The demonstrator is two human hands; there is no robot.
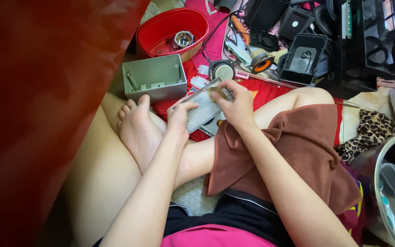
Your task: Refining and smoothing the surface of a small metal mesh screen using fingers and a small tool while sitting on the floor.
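Two hands on flat mesh panel (pixel 203 109), long axis slanting up-right: left hand (pixel 179 116) clasps lower end, right hand (pixel 236 106) pinches small piece at upper end; grey box (pixel 154 78) nearby.

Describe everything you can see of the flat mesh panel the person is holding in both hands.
The mesh panel is a flat, pale grey rectangle with a fine grid texture and a thin rim; it looks like metal or plastic. It is held tilted, one corner up and away, above the person's crossed legs. The left hand grips its near left edge, thumb on top. The right hand covers its far right end, fingertips pressing the top surface. A grey open box sits just beyond it.
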